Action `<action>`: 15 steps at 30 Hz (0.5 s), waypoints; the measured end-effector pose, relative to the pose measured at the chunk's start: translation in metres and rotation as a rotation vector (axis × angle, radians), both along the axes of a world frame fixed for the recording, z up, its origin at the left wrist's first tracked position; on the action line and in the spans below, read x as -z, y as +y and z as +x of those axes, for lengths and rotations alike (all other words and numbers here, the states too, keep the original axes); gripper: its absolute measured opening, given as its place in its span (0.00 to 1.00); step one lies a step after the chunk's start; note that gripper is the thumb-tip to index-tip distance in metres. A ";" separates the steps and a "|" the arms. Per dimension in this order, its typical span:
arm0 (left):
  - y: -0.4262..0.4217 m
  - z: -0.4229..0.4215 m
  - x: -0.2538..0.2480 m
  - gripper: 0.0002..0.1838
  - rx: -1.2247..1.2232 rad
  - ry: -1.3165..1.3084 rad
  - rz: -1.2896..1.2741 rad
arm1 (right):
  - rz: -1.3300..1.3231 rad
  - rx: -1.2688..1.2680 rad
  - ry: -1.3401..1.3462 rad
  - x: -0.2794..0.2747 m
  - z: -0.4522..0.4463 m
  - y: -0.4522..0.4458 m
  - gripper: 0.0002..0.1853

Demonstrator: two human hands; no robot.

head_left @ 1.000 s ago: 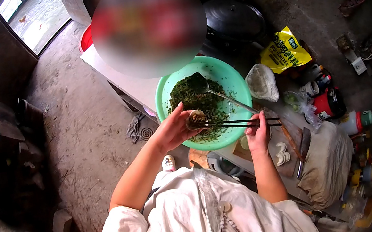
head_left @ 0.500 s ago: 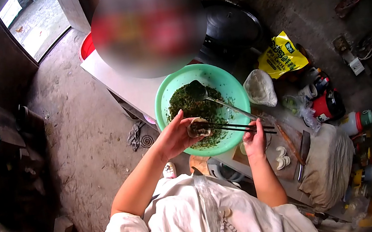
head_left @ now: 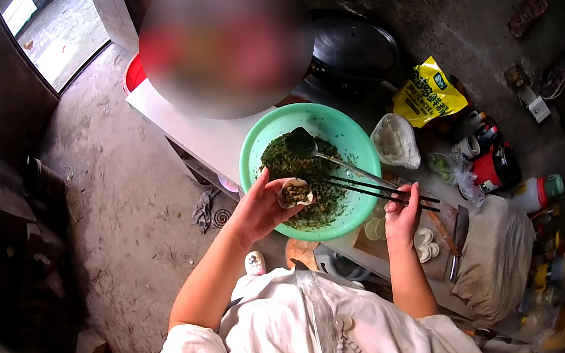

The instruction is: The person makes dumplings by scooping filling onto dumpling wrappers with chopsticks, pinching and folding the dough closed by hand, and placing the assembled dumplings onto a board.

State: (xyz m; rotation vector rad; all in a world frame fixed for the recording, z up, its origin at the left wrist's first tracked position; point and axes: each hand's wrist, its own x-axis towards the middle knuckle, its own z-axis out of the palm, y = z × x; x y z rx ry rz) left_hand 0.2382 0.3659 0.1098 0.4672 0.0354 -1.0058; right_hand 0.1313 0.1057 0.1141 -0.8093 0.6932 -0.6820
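My left hand [head_left: 263, 208] holds a round dough wrapper [head_left: 296, 193] with brown-green filling in it, over the near left rim of a green basin [head_left: 358, 137]. Chopped green filling [head_left: 325, 210] lies in the basin, and a metal ladle [head_left: 344, 164] rests there with its handle over the right rim. Dark chopsticks [head_left: 382, 192] are gripped in my right hand [head_left: 405, 214], right of the basin. Their tips point left over the basin, a little apart from the wrapper. Several pale wrappers [head_left: 425, 246] lie on the board below my right hand.
A rolling pin [head_left: 444, 230] and a knife [head_left: 460, 244] lie on the right, beside a beige cloth [head_left: 497, 260]. Beyond the basin are a white bowl [head_left: 395, 143], a yellow packet [head_left: 428, 94] and a black lidded pan [head_left: 354, 46]. A red jar [head_left: 494, 169] stands farther right.
The chopsticks have moved right, out of the wrapper, with my right hand slightly lower and farther right. The filling in the wrapper now shows uncovered.
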 end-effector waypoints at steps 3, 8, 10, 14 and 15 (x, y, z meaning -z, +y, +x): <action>0.002 0.001 0.000 0.30 0.019 -0.020 -0.019 | -0.136 -0.085 -0.019 -0.008 -0.002 0.012 0.16; 0.003 0.001 -0.004 0.31 0.054 0.000 -0.019 | -0.158 -0.071 -0.013 -0.001 0.004 0.016 0.17; 0.003 0.000 -0.004 0.31 0.048 -0.023 -0.039 | -0.172 -0.022 0.011 -0.002 0.007 0.011 0.17; 0.004 0.002 -0.004 0.32 0.050 -0.011 -0.046 | -0.113 -0.007 0.016 -0.005 0.001 0.000 0.17; 0.004 0.002 -0.004 0.32 0.044 -0.004 -0.050 | -0.033 -0.024 0.005 -0.005 -0.001 -0.004 0.17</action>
